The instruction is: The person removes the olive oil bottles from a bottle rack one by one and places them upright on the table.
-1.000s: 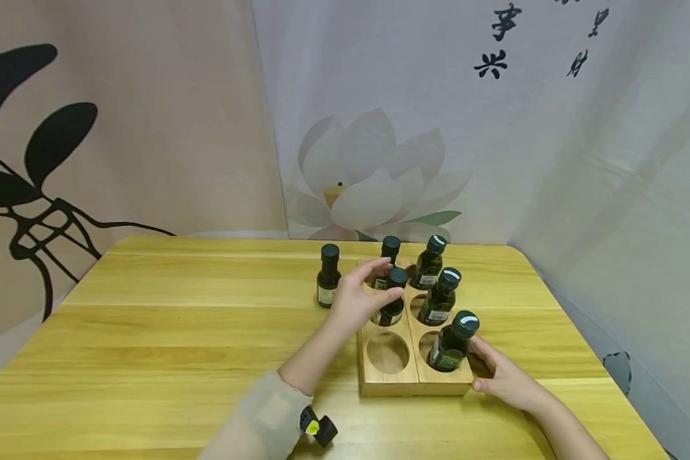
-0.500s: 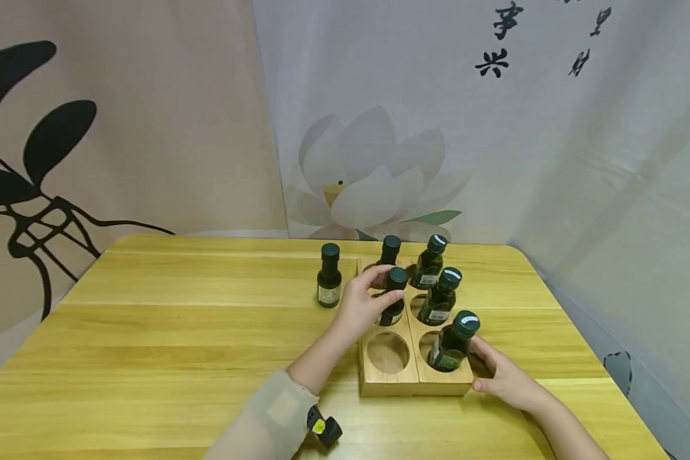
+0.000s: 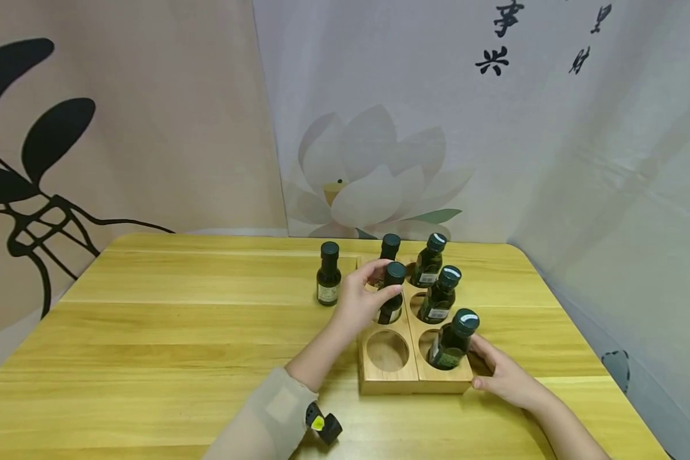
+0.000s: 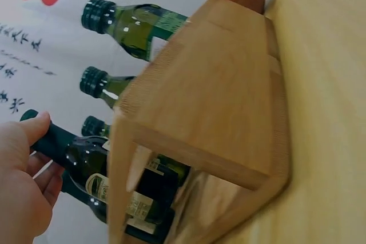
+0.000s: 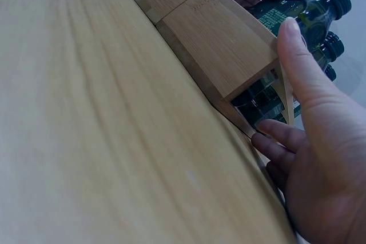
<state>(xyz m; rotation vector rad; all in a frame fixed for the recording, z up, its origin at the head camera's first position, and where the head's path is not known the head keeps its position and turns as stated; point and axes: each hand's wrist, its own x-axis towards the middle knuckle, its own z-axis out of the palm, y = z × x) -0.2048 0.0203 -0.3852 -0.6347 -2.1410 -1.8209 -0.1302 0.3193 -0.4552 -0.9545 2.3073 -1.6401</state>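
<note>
Rack [image 3: 388,388]: wooden, two columns of three round holes, sits on the desk [image 3: 178,332] right of centre, long way running toward the far edge. Left hand [image 3: 359,303] has thumb and fingers pinched on the dark cap [image 3: 395,273] of the left-column middle bottle [image 3: 388,311]. Left wrist view: that bottle's lower part is inside the rack; can't tell if its base touches down. Right hand [image 3: 506,378] is at the rack's near-right corner, thumb against the corner, fingers apart from it by the side opening; grip looks wide.

Other bottles in the rack: far-left bottle [image 3: 390,248], far-right bottle [image 3: 429,260], middle-right bottle [image 3: 439,299], near-right bottle [image 3: 454,342]. Loose bottle [image 3: 328,278] stands upright on the desk, left of the rack, toward the far edge.

Left arm: pale sleeve [image 3: 273,412], black gadget [image 3: 326,428] with a yellow mark. Cloth [image 3: 374,57] behind the desk: lotus print, black characters.
</note>
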